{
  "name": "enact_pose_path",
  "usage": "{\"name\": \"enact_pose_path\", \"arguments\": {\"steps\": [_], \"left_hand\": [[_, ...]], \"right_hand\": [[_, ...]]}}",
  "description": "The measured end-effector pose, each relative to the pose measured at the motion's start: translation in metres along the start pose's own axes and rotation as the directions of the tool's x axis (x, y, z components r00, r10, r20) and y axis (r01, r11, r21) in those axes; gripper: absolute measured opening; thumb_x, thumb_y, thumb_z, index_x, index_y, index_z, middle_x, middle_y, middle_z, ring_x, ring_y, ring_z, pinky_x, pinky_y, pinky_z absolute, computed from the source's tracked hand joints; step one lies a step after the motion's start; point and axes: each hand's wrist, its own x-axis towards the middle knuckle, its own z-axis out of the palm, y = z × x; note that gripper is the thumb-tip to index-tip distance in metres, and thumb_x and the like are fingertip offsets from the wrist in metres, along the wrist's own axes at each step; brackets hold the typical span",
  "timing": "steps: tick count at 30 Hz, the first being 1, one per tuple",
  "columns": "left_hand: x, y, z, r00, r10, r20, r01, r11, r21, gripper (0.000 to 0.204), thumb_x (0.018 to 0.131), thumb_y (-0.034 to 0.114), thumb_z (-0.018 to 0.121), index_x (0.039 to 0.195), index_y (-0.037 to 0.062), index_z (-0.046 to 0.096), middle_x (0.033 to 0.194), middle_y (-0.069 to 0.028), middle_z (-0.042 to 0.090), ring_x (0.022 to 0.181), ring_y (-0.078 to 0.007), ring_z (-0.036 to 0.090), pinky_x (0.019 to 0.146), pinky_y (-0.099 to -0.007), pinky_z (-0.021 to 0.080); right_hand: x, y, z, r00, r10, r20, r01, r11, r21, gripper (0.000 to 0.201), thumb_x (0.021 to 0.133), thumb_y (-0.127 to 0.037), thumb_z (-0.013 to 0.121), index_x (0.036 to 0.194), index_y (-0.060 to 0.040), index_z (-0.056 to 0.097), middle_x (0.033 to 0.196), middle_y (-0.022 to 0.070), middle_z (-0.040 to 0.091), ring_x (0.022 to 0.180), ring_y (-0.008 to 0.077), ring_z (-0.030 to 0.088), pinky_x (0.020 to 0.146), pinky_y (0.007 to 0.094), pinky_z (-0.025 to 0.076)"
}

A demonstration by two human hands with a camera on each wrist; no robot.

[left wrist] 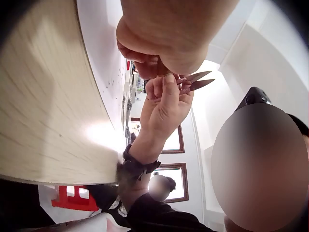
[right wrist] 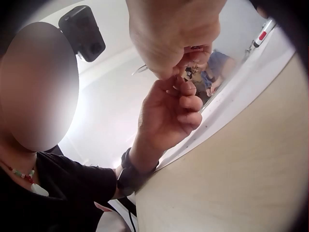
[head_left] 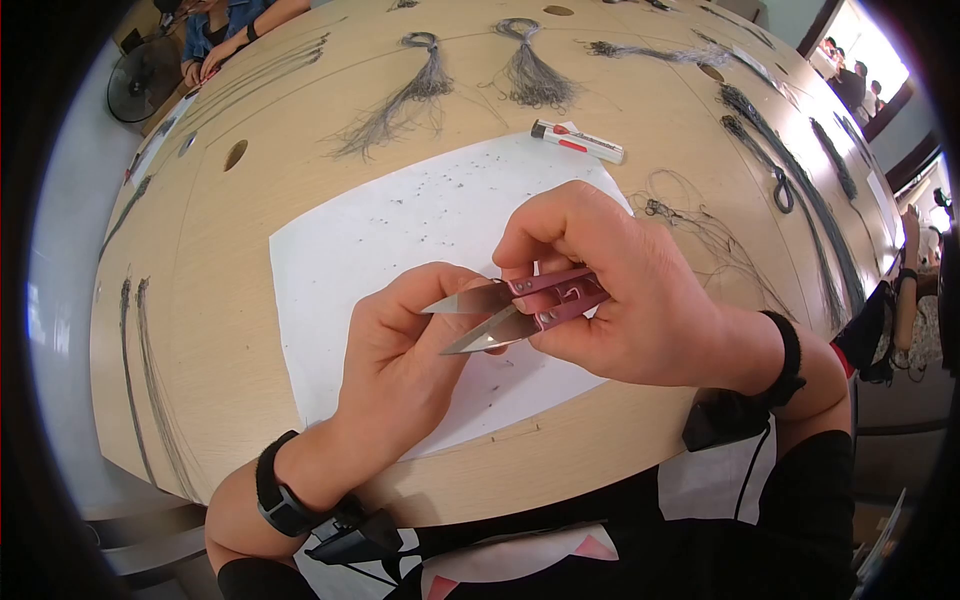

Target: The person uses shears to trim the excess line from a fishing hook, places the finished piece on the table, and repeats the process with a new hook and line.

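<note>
Maroon thread snips (head_left: 530, 305) | right hand (head_left: 620, 290) grips handle | left hand (head_left: 405, 350) curled beside blades, contents untold | white paper (head_left: 380, 240) beneath

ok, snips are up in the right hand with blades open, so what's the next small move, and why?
Probably squeeze the snips shut. The right hand holds their pink handles with the blades open, tips pointing at the left hand, whose fingertips are pinched close by the blades above the paper. What they pinch is too fine to see; specks on the paper hint at earlier trimming.

The hands (head_left: 520, 310) hide whatever the snips (head_left: 520, 305) cut
</note>
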Motion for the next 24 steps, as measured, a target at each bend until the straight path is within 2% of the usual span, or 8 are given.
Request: {"name": "enact_pose_path", "arguments": {"steps": [1, 3, 5, 8, 13, 16, 18, 24], "left_hand": [[0.0001, -0.0004, -0.0031, 0.997, 0.002, 0.076, -0.002, 1.0, 0.002, 0.016, 0.084, 0.009, 0.045, 0.091, -0.0032, 0.052, 0.083, -0.0068, 0.058, 0.073, -0.009, 0.053, 0.065, -0.0206, 0.043], [0.0003, 0.0012, -0.0012, 0.998, -0.001, 0.059, -0.001, 0.999, 0.032, 0.016, 0.084, 0.008, 0.045, 0.092, -0.0031, 0.052, 0.083, -0.0072, 0.058, 0.073, -0.0092, 0.053, 0.065, -0.0208, 0.043], [0.0002, 0.0029, 0.0005, 0.999, -0.004, 0.042, 0.001, 0.998, 0.061, 0.015, 0.084, 0.007, 0.045, 0.092, -0.003, 0.052, 0.083, -0.0077, 0.058, 0.073, -0.0094, 0.053, 0.064, -0.0209, 0.043], [0.0001, 0.0026, 0.0023, 0.999, -0.037, 0.031, 0.038, 0.999, -0.026, 0.014, 0.082, 0.003, 0.046, 0.092, -0.0028, 0.053, 0.083, -0.0077, 0.058, 0.073, -0.0095, 0.053, 0.064, -0.0214, 0.044], [-0.0004, -0.0022, -0.0013, 0.998, 0.004, 0.059, -0.001, 0.998, -0.063, 0.014, 0.077, -0.002, 0.052, 0.091, -0.0026, 0.053, 0.082, -0.0059, 0.058, 0.073, -0.0094, 0.053, 0.064, -0.0217, 0.044], [-0.0014, 0.0028, 0.002, 0.994, -0.112, 0.006, 0.112, 0.988, -0.109, 0.014, 0.076, 0.0, 0.055, 0.09, -0.0021, 0.053, 0.081, -0.0047, 0.057, 0.073, -0.0087, 0.052, 0.065, -0.0211, 0.044], [-0.0019, 0.002, 0.0025, 0.996, -0.093, 0.008, 0.093, 0.989, -0.111, 0.014, 0.076, 0.001, 0.056, 0.089, -0.0017, 0.053, 0.081, -0.0043, 0.057, 0.073, -0.0084, 0.052, 0.065, -0.0208, 0.043], [-0.0041, -0.0002, 0.0048, 0.999, -0.045, -0.006, 0.043, 0.989, -0.144, 0.013, 0.077, 0.003, 0.055, 0.09, -0.0012, 0.053, 0.081, -0.004, 0.056, 0.074, -0.008, 0.051, 0.064, -0.0202, 0.043]], "right_hand": [[-0.0004, -0.0005, -0.0003, 1.0, 0.0, 0.0, 0.0, 1.0, 0.0, 0.035, 0.063, 0.009, 0.057, 0.091, -0.0039, 0.042, 0.077, 0.0037, 0.05, 0.064, 0.0075, 0.052, 0.055, 0.0179, 0.043], [-0.0011, -0.0015, -0.0008, 0.996, 0.088, 0.025, -0.09, 0.989, 0.116, 0.036, 0.063, 0.009, 0.055, 0.093, -0.0038, 0.04, 0.077, 0.003, 0.05, 0.065, 0.0058, 0.05, 0.055, 0.0162, 0.041], [-0.001, 0.0006, 0.0005, 0.997, 0.072, 0.009, -0.072, 0.99, 0.122, 0.036, 0.063, 0.009, 0.055, 0.093, -0.0037, 0.04, 0.077, 0.0029, 0.05, 0.065, 0.0053, 0.049, 0.055, 0.0158, 0.04], [-0.0008, 0.0007, -0.0001, 0.999, 0.049, 0.001, -0.049, 0.993, 0.106, 0.036, 0.063, 0.009, 0.055, 0.094, -0.0033, 0.039, 0.078, 0.0029, 0.05, 0.066, 0.0049, 0.048, 0.056, 0.0154, 0.039], [-0.0008, 0.0004, 0.0003, 0.999, 0.041, -0.013, -0.039, 0.992, 0.12, 0.036, 0.063, 0.008, 0.055, 0.093, -0.0034, 0.039, 0.079, 0.0032, 0.05, 0.066, 0.0053, 0.049, 0.056, 0.0164, 0.04], [-0.0013, -0.0019, 0.0007, 0.998, 0.069, 0.016, -0.069, 0.995, 0.064, 0.035, 0.063, 0.008, 0.056, 0.092, -0.004, 0.04, 0.079, 0.0036, 0.049, 0.065, 0.0073, 0.051, 0.056, 0.0182, 0.042], [-0.0008, -0.0019, 0.002, 0.999, -0.03, -0.013, 0.03, 0.999, -0.014, 0.034, 0.063, 0.007, 0.057, 0.09, -0.0045, 0.041, 0.077, 0.0038, 0.049, 0.066, 0.0096, 0.053, 0.056, 0.0198, 0.044], [-0.0015, -0.0045, 0.0022, 0.997, -0.079, 0.013, 0.08, 0.994, -0.073, 0.033, 0.063, 0.006, 0.057, 0.09, -0.0041, 0.04, 0.076, 0.0038, 0.047, 0.062, 0.009, 0.05, 0.053, 0.0203, 0.041]]}}
